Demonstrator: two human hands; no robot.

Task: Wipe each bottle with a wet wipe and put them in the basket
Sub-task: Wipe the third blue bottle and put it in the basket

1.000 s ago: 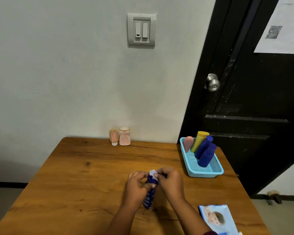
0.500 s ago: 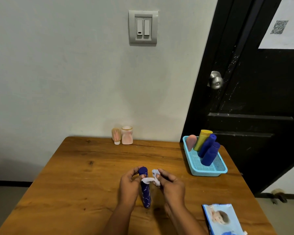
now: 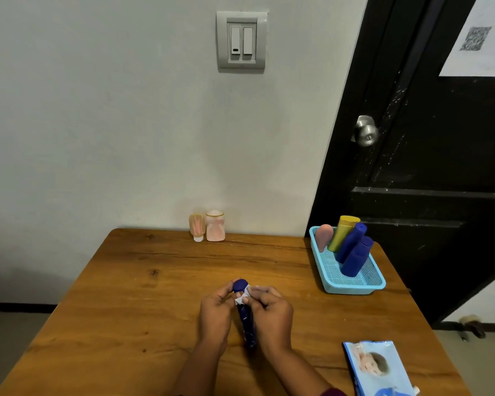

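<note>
From the held bottle, bare table runs rightward to the basket. Four bottles lean across its far and middle part; open mesh shows at its near end. Two small bottles stand at the far edge by the wall. The wipes pack lies at the near right corner.

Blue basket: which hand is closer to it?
Right. The right hand holds the wipe on the basket side of the dark blue bottle; the left hand grips that bottle farther away.
</note>
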